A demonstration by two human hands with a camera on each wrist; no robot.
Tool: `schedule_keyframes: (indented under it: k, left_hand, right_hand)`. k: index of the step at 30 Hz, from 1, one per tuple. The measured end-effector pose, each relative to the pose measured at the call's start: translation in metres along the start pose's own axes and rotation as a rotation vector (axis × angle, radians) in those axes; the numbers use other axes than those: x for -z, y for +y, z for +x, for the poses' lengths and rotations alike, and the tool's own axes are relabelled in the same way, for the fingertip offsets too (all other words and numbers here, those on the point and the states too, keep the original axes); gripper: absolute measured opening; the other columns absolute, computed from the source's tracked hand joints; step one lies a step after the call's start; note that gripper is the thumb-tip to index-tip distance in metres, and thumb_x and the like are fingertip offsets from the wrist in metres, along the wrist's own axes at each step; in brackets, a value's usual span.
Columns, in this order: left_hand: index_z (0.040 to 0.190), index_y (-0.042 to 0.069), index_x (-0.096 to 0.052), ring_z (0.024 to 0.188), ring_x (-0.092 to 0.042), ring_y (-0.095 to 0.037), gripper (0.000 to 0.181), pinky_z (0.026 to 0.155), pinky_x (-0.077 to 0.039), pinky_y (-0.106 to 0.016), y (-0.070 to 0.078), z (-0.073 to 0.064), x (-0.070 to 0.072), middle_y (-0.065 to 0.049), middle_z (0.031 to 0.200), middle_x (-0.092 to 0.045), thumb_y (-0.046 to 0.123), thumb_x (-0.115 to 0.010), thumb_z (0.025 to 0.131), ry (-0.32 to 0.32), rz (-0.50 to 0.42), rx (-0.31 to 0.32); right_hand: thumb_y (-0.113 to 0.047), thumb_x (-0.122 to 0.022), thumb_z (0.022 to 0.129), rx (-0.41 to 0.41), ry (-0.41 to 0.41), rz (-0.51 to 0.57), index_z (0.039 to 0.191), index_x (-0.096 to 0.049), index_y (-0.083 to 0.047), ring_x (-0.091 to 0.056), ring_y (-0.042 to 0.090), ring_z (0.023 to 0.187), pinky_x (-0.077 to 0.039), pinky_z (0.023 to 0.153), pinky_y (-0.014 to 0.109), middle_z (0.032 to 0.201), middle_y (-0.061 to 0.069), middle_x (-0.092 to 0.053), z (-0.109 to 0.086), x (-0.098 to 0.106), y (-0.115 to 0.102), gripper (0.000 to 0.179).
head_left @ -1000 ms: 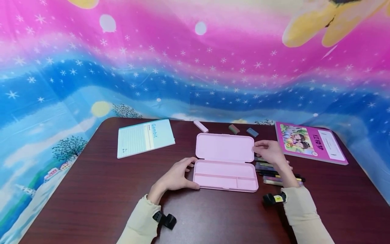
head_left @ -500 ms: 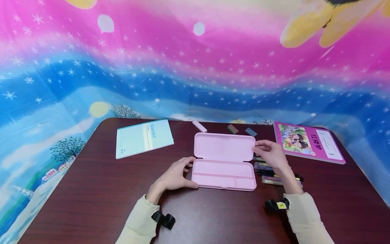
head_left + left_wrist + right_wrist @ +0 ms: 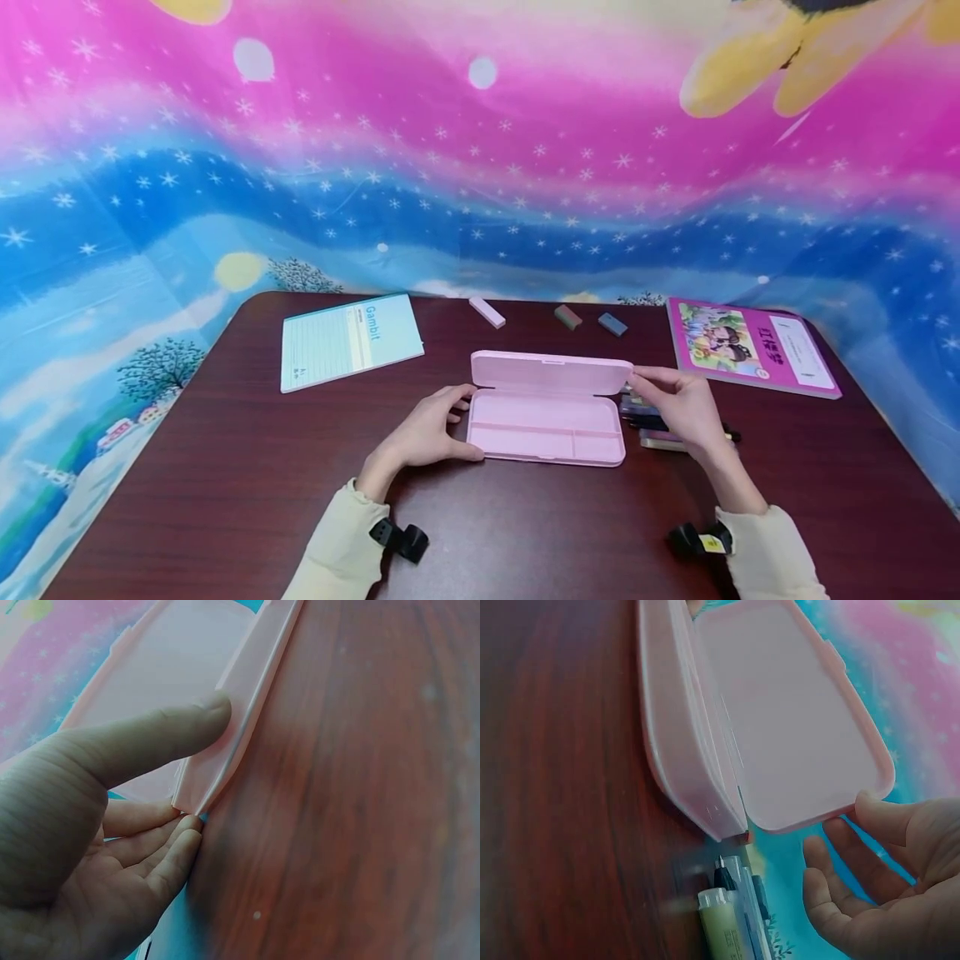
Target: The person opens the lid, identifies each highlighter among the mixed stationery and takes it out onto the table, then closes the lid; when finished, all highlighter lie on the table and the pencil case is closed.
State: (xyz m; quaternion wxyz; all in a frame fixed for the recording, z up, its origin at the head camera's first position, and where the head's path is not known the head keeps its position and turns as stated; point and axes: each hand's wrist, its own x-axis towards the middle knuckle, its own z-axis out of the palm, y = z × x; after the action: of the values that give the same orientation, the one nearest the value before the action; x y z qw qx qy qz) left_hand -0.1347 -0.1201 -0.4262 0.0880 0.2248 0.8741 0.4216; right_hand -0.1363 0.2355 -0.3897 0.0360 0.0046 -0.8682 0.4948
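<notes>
A pink pencil case [image 3: 540, 425] lies on the table with its lid [image 3: 551, 372] raised on the hinge at the back. A long compartment and two smaller ones show inside its base. My left hand [image 3: 427, 429] holds the left end of the base, thumb at the front corner and fingers at the back corner. At the lid's right corner, my right hand [image 3: 686, 408] pinches the edge between thumb and index finger. The right wrist view shows the other fingers [image 3: 817, 889] of that hand off the lid. Several pens [image 3: 739, 915] lie beside the case, partly hidden by the right hand in the head view.
Behind the case lie a pink eraser [image 3: 487, 312], a brown-green eraser [image 3: 567, 317] and a blue-grey eraser [image 3: 612, 324]. A pale green notebook [image 3: 348, 342] is at the back left, and a magenta book [image 3: 753, 346] at the back right. A patterned cloth [image 3: 450, 167] hangs behind the table [image 3: 225, 467].
The lid, earlier leaning far back, has swung up and forward with my right hand pinching its corner. My left hand stays at the base's left end.
</notes>
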Motion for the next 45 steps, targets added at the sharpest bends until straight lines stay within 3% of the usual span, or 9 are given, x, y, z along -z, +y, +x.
schedule_keyframes:
  k: [4,11,21,24,28,33,39,42,45]
  left_hand:
    - [0.138,-0.001,-0.043,0.108,-0.058,-0.025,0.087,0.09,-0.05,-0.038,0.001,0.0,0.0,-0.014,0.128,-0.053,0.024,-0.087,0.068,0.01,-0.017,0.008]
    - [0.14,-0.002,-0.039,0.109,-0.057,-0.025,0.089,0.089,-0.052,-0.035,0.001,0.003,-0.001,-0.015,0.128,-0.053,0.018,-0.087,0.068,0.049,-0.057,0.015]
    - [0.142,-0.004,-0.035,0.104,-0.058,-0.024,0.09,0.081,-0.053,-0.028,0.0,0.004,0.001,-0.016,0.125,-0.055,0.016,-0.085,0.07,0.085,-0.078,0.019]
    - [0.143,-0.004,-0.034,0.104,-0.061,-0.027,0.077,0.083,-0.054,-0.032,-0.002,0.003,0.004,-0.019,0.125,-0.056,0.012,-0.076,0.08,0.089,-0.114,0.006]
    - [0.143,-0.004,-0.034,0.1,-0.065,-0.03,0.052,0.081,-0.055,-0.036,-0.002,0.003,0.009,-0.023,0.122,-0.058,0.011,-0.053,0.098,0.109,-0.194,0.037]
    - [0.143,0.002,-0.039,0.1,-0.065,-0.028,0.045,0.077,-0.056,-0.035,0.0,0.002,0.012,-0.019,0.121,-0.059,0.025,-0.04,0.105,0.072,-0.238,0.077]
    - [0.139,0.009,-0.049,0.101,-0.064,-0.025,0.046,0.084,-0.054,-0.037,-0.002,-0.001,0.015,-0.014,0.131,-0.055,0.03,-0.055,0.098,0.053,-0.183,0.028]
    - [0.139,0.009,-0.049,0.102,-0.064,-0.023,0.053,0.086,-0.053,-0.036,-0.004,-0.002,0.016,-0.013,0.134,-0.053,0.029,-0.065,0.092,0.037,-0.126,-0.012]
    - [0.138,0.01,-0.05,0.101,-0.065,-0.023,0.054,0.083,-0.054,-0.034,-0.005,-0.003,0.017,-0.013,0.132,-0.054,0.029,-0.066,0.091,0.015,-0.122,-0.013]
  right_hand:
    - [-0.035,-0.065,0.091,-0.019,0.001,0.02,0.122,-0.065,-0.002,-0.064,0.002,0.09,-0.054,0.074,0.022,0.114,0.018,-0.067,-0.009,-0.001,0.0,0.044]
    - [-0.033,-0.06,0.095,-0.093,0.016,0.098,0.127,-0.06,0.0,-0.065,0.032,0.103,-0.057,0.075,0.032,0.119,0.022,-0.063,-0.018,-0.005,-0.004,0.046]
    - [-0.038,-0.05,0.099,-0.112,-0.054,0.117,0.135,-0.054,-0.002,-0.064,0.031,0.105,-0.053,0.086,0.031,0.124,0.023,-0.06,-0.02,-0.011,-0.006,0.05]
    - [-0.04,-0.052,0.098,-0.121,-0.051,0.104,0.134,-0.055,-0.004,-0.065,0.024,0.101,-0.054,0.082,0.028,0.121,0.021,-0.062,-0.024,-0.013,-0.008,0.051]
    - [-0.04,-0.056,0.096,-0.121,-0.05,0.085,0.132,-0.056,-0.005,-0.063,0.021,0.095,-0.054,0.071,0.026,0.118,0.019,-0.063,-0.028,-0.017,-0.008,0.05]
    - [-0.034,-0.058,0.096,-0.102,-0.094,0.099,0.133,-0.052,-0.005,-0.064,0.025,0.095,-0.054,0.075,0.026,0.122,0.02,-0.059,-0.033,-0.016,-0.008,0.047]
    - [-0.026,-0.06,0.096,-0.08,-0.234,0.142,0.138,-0.046,-0.004,-0.062,0.03,0.104,-0.055,0.082,0.033,0.134,0.026,-0.048,-0.037,-0.014,-0.004,0.049]
    - [-0.025,-0.062,0.094,-0.094,-0.265,0.166,0.138,-0.047,-0.006,-0.06,0.032,0.106,-0.055,0.083,0.037,0.136,0.025,-0.045,-0.037,-0.013,-0.002,0.05]
    - [-0.025,-0.064,0.093,-0.119,-0.28,0.184,0.138,-0.047,-0.007,-0.059,0.031,0.106,-0.055,0.084,0.037,0.136,0.023,-0.045,-0.036,-0.013,-0.001,0.051]
